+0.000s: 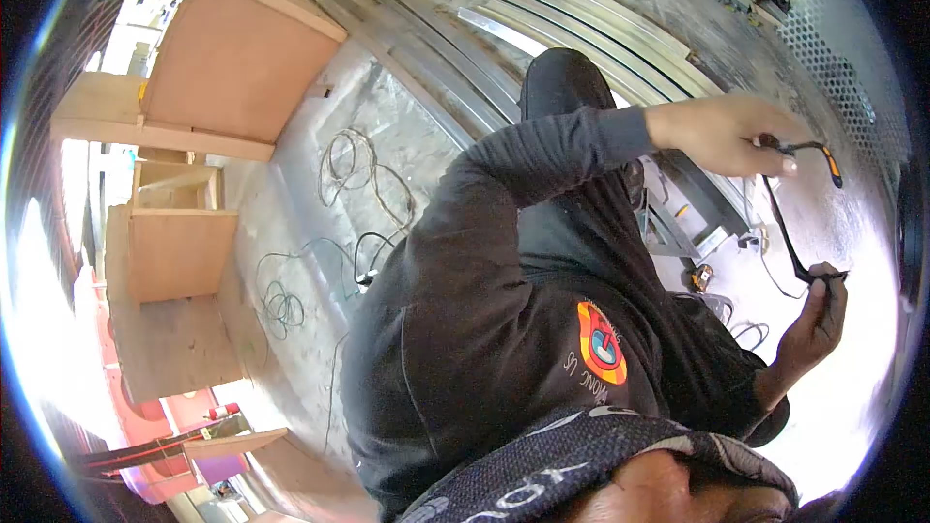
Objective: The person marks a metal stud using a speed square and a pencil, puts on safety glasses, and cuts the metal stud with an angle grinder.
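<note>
My left hand [731, 136], at the upper right, has its fingers closed on a thin black strap-like item. From these fingers sticks out an orange-and-black end [832, 167]. A black length [781, 223] runs down to my right hand [819, 315], which pinches it near its lower tip. I cannot make out exactly what the item is. Both hands are over the pale, brightly lit floor, in front of my bent knees [567, 87].
Long metal profiles [426, 68] lie on the floor beyond my knee. A metal frame [712, 208] and a yellow-and-black tape measure [700, 278] are near my legs. Coiled cables [363, 169] lie at left, beside wooden cabinets [237, 53]. Perforated metal [828, 68] stands at the upper right.
</note>
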`<move>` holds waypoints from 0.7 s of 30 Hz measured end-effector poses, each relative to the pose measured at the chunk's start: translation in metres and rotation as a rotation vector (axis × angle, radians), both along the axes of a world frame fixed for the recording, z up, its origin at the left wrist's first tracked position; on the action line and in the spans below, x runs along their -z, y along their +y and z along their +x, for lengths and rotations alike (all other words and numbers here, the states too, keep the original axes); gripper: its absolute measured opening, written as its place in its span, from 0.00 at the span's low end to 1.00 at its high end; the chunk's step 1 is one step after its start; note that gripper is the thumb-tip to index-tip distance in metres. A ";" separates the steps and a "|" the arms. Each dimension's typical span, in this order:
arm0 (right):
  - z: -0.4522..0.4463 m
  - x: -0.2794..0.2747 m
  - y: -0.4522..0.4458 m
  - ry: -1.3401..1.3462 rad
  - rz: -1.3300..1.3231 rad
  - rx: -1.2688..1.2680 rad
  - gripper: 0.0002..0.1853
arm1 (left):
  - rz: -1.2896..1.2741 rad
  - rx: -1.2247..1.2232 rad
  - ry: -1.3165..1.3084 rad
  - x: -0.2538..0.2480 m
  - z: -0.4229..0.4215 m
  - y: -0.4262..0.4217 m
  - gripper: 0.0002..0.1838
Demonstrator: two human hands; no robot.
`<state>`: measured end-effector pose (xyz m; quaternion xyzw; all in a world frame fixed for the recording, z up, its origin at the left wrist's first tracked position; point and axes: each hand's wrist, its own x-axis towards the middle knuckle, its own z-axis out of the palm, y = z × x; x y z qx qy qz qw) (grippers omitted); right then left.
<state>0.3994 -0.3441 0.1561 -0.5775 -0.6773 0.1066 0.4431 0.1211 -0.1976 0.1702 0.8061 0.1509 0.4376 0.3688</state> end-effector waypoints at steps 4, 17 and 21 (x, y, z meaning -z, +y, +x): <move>-0.031 -0.014 0.005 0.220 -0.067 -0.084 0.10 | 0.026 0.037 0.059 -0.022 -0.049 -0.027 0.18; -0.079 -0.082 -0.039 0.329 0.539 -0.483 0.21 | 0.414 -0.054 -0.602 -0.076 -0.066 -0.096 0.14; -0.079 -0.088 -0.052 0.457 0.747 -0.460 0.24 | 0.504 0.006 -0.667 -0.104 -0.042 -0.098 0.11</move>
